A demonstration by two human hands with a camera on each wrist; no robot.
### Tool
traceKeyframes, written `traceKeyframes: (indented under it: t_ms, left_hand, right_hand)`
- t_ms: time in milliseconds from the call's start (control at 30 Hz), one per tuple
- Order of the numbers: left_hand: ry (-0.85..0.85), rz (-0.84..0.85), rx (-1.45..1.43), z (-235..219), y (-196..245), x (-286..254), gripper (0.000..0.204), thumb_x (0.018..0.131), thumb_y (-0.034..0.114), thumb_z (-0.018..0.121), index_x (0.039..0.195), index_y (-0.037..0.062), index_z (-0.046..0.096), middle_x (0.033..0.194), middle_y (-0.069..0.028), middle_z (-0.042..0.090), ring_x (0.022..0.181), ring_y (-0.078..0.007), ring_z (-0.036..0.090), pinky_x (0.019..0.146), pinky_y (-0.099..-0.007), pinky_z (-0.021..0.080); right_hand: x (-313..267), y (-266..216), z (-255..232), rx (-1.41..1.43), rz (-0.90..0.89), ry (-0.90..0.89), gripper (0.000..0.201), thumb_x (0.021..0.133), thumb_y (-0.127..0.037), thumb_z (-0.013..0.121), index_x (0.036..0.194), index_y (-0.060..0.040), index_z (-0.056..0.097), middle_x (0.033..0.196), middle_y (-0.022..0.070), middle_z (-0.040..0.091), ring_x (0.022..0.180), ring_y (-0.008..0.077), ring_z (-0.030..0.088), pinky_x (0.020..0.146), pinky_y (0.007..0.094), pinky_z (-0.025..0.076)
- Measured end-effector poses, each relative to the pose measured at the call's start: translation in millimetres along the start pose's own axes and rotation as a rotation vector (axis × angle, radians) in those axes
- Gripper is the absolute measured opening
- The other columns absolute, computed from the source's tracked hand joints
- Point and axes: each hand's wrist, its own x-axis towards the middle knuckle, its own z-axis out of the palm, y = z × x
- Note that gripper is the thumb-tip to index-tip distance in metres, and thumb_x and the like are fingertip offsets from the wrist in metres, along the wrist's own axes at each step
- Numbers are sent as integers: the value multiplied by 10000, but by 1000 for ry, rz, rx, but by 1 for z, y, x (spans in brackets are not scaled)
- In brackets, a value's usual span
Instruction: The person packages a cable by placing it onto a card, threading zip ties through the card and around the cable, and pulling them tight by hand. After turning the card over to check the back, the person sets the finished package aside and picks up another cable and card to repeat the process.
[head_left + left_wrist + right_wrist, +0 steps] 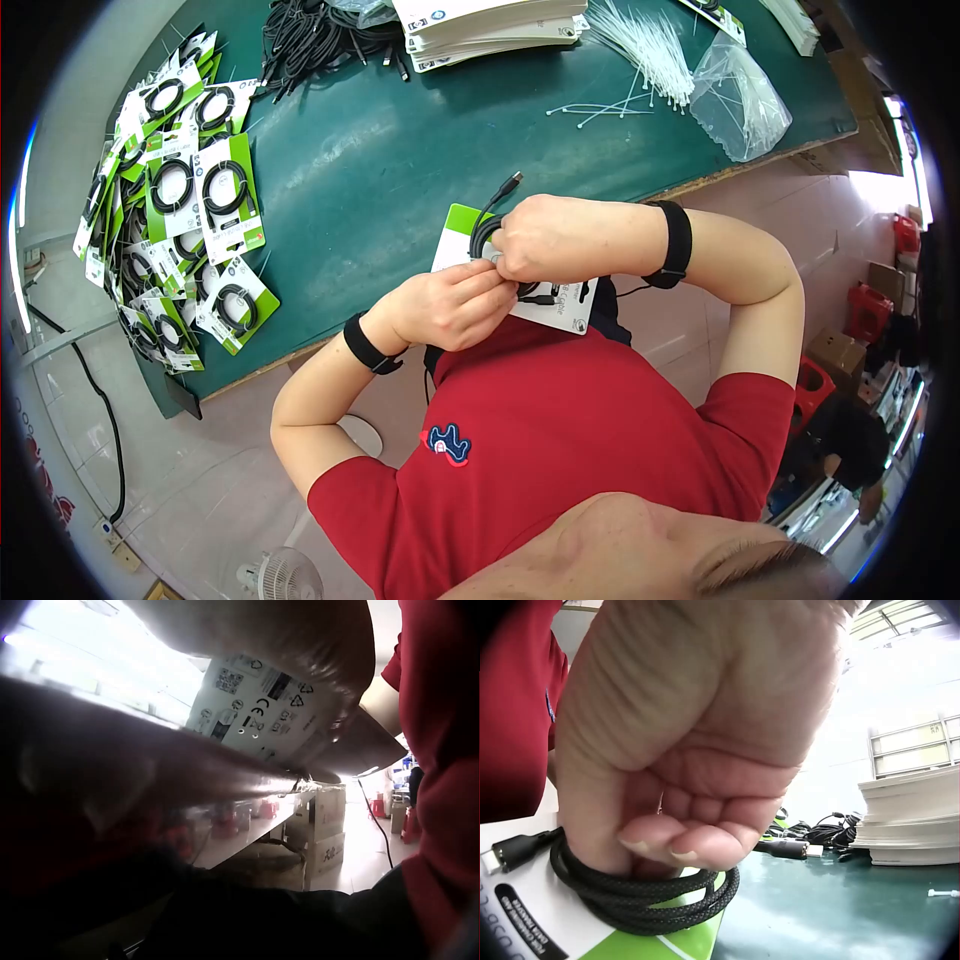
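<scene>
Held together in front of the red shirt are a white-and-green cardboard packaging card (452,245) and a coiled black braided cable (656,904) lying against its front. The left hand (455,305) pinches the card's near side by the coil; the left wrist view shows the card's printed back (262,712) under that hand. At the coil, the right hand (570,240) has curled fingers, with its thumb (592,832) down inside the loops. A thin pale strand shows between that thumb and fingers. One cable plug (513,183) sticks out beyond the hands; another plug (510,855) lies over the card.
Carded cables (170,190) pile up on the green table (350,200) at the left. Loose black cables (310,45), a card stack (490,30), white cable ties (640,50) and a clear plastic bag (740,100) lie along the far side. The table's near edge runs just beyond the hands.
</scene>
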Motion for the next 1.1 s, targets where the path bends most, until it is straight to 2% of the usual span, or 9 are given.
traceKeyframes:
  t_ms: [100,233,400,533,667,767,933,1033,1100]
  left_hand:
    - [51,-11,-17,-2,-1,2,230,762,64,640,953,-38,718,1040,-151,691,934,-294,698,867,-379,570]
    - [91,-51,-34,-2,0,1,219,758,54,647,948,-37,709,1026,-150,693,901,-287,698,829,-375,578]
    - [165,-125,-104,-4,-5,6,195,752,35,666,934,-27,699,993,-144,701,859,-277,700,783,-364,580]
    - [210,-220,-171,-3,-7,8,188,750,41,670,930,-5,700,982,-113,682,853,-247,691,772,-359,575]
    - [255,-281,-190,-4,-6,14,198,714,14,718,911,7,694,942,-119,713,798,-261,704,728,-349,572]
    - [258,-326,-177,-4,-8,19,215,692,20,735,903,20,691,948,-115,714,799,-262,703,722,-349,570]
    - [239,-390,-216,-8,-9,22,208,681,24,745,880,28,683,945,-110,714,798,-264,704,721,-350,570]
    - [259,-409,-229,-7,-9,21,205,671,23,752,860,32,674,945,-103,716,796,-264,705,719,-347,570]
    - [253,-396,-235,-8,-11,20,204,670,22,752,858,33,674,946,-102,717,799,-264,706,719,-346,571]
  right_hand:
    - [-3,3,-3,42,-51,240,95,739,-103,682,689,-39,634,741,87,592,754,261,641,648,348,530]
    - [-8,3,-8,7,-73,464,91,748,-102,675,696,-42,632,710,72,559,708,248,625,611,353,513]
    - [-34,5,-24,38,39,396,86,747,-101,693,704,-50,638,720,61,564,704,229,621,593,354,506]
    - [-54,8,-24,265,135,523,87,762,-76,734,737,-49,656,754,54,598,680,181,611,583,320,499]
    - [-60,10,-18,705,231,574,99,786,-50,767,795,-30,670,829,70,658,710,136,628,579,281,490]
    - [-47,8,14,1428,182,723,123,801,-8,770,877,-13,674,913,97,697,720,113,639,570,256,476]
    - [-39,-4,26,1409,193,864,158,800,24,759,923,-18,668,919,104,711,713,138,659,572,260,483]
    - [-37,3,30,571,73,1074,186,793,50,751,939,-36,673,878,88,712,671,163,656,566,260,488]
    - [-37,3,31,551,67,1073,184,792,50,748,933,-40,673,870,85,712,672,175,656,562,265,490]
